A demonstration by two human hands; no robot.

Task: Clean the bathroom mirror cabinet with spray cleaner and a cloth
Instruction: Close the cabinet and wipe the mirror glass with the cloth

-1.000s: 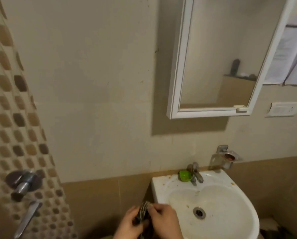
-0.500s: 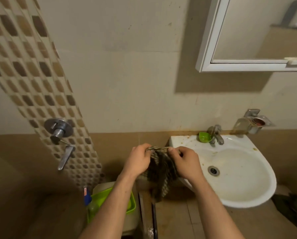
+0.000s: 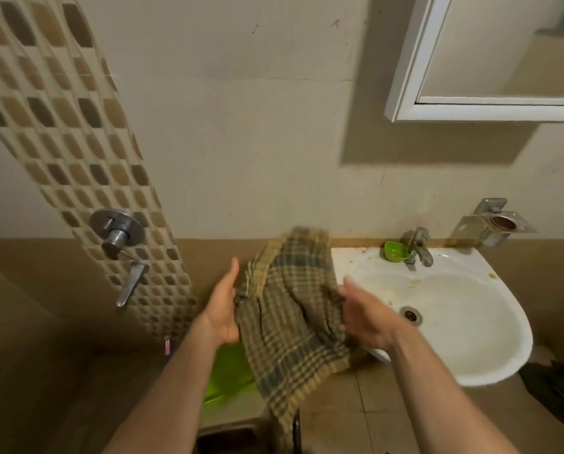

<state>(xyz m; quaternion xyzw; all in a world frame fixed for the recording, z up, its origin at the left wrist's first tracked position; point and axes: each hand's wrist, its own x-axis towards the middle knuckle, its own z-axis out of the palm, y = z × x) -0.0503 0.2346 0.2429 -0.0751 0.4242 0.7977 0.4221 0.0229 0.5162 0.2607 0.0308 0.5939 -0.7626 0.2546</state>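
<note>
The mirror cabinet hangs at the upper right of the frame, its door shut and well above both hands. Below it, at the lower right, sits the white sink; its bowl is spotted with grime, so I would keep the cloth off it.

The checked cloth is in the centre of the frame, loose and blurred, with its top edge flung up toward the wall and its tail hanging down over the floor. The step in hand looks like spreading the cloth to fold it into a wiping pad.

The left hand is at the cloth's left edge with a released grip: fingers straight, palm turned to the fabric. The right hand reaches in from the cloth's right side. Its fingertips are lost in a fold, so I cannot tell whether its grip pinches the cloth or only steadies it.

To do this well, catch two corners firmly, fold the cloth flat into a thick square, and keep the hanging tail clear of the green tub below. I cannot make out a spray bottle.
</note>
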